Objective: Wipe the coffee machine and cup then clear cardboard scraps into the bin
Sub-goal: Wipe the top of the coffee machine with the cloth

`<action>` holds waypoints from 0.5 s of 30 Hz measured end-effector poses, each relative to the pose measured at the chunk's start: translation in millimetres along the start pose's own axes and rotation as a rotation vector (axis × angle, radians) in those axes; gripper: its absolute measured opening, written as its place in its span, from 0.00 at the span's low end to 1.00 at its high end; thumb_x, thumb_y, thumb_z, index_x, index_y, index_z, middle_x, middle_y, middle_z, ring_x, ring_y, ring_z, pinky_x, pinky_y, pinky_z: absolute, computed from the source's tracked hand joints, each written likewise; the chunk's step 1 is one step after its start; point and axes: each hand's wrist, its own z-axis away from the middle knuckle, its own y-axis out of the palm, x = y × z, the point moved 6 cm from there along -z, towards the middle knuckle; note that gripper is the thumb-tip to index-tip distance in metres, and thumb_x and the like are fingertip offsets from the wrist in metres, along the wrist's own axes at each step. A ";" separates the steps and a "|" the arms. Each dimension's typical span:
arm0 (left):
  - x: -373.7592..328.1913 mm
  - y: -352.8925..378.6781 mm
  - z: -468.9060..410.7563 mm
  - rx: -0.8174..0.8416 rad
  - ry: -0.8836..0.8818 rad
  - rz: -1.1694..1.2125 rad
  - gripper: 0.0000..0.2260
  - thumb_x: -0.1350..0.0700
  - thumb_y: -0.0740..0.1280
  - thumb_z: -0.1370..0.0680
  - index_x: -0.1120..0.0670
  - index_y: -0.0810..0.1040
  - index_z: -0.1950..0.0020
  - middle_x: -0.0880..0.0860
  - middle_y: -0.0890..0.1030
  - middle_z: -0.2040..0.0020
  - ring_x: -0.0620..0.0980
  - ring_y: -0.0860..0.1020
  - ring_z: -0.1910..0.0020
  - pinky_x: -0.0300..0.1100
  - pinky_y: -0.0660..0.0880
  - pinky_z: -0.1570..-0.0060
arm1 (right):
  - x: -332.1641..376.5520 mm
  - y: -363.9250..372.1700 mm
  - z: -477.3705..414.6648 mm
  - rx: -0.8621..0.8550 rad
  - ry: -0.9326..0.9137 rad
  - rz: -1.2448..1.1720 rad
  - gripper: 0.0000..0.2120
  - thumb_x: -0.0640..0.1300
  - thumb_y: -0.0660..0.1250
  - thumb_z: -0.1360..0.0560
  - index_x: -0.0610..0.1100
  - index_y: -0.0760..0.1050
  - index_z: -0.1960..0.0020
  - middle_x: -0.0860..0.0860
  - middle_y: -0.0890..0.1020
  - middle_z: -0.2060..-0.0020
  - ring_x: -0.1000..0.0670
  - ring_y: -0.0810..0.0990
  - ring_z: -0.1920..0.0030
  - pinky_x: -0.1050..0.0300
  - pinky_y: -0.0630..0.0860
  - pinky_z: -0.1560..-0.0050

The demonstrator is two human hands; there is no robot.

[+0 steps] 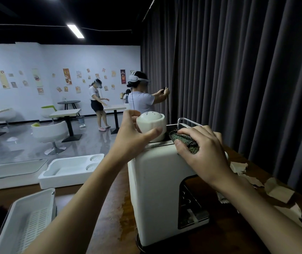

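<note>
A white coffee machine [155, 189] stands on the brown wooden counter [110, 208]. A white cup [151, 122] sits upside down on the machine's top at its left side. My left hand [133, 136] grips the cup, thumb across its near side. My right hand [203, 153] holds a dark patterned cloth [183, 140] and presses it on the machine's top right edge. Torn cardboard scraps [278, 193] lie along the counter to the right of the machine, partly hidden by my right forearm.
A white perforated tray [27, 222] sits at the near left of the counter. A white moulded tray [69, 171] lies further back. A dark curtain [238, 70] hangs close on the right. Two people with headsets stand among tables and chairs beyond.
</note>
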 end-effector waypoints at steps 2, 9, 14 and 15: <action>-1.7 0.7 0.7 -0.012 0.019 -0.013 0.29 0.50 0.79 0.30 0.51 0.66 0.37 0.45 0.76 0.49 0.26 0.76 0.59 0.29 0.76 0.58 | 0.7 -0.3 0.0 0.003 -0.001 0.001 0.20 0.60 0.59 0.27 0.50 0.81 0.47 0.56 0.82 0.50 0.51 0.76 0.44 0.46 0.67 0.42; -0.6 2.6 2.3 -0.012 0.001 0.014 0.32 0.50 0.77 0.31 0.52 0.68 0.32 0.43 0.78 0.50 0.27 0.77 0.59 0.30 0.76 0.61 | -0.3 0.1 -0.3 0.004 0.001 0.002 0.20 0.60 0.59 0.27 0.50 0.81 0.46 0.56 0.82 0.50 0.51 0.76 0.44 0.46 0.67 0.42; -0.5 1.3 0.4 -0.021 0.005 0.005 0.31 0.46 0.80 0.32 0.50 0.68 0.36 0.49 0.78 0.45 0.37 0.79 0.53 0.35 0.77 0.55 | -1.9 1.4 -0.4 0.010 -0.001 0.003 0.20 0.60 0.59 0.27 0.50 0.80 0.46 0.56 0.82 0.50 0.51 0.75 0.44 0.47 0.67 0.42; -1.6 0.8 0.7 -0.020 0.010 -0.006 0.33 0.43 0.80 0.34 0.50 0.68 0.36 0.49 0.76 0.44 0.37 0.78 0.51 0.36 0.77 0.53 | -2.1 1.6 -0.3 0.012 -0.001 0.003 0.20 0.60 0.59 0.27 0.50 0.80 0.46 0.56 0.82 0.50 0.51 0.75 0.43 0.47 0.67 0.42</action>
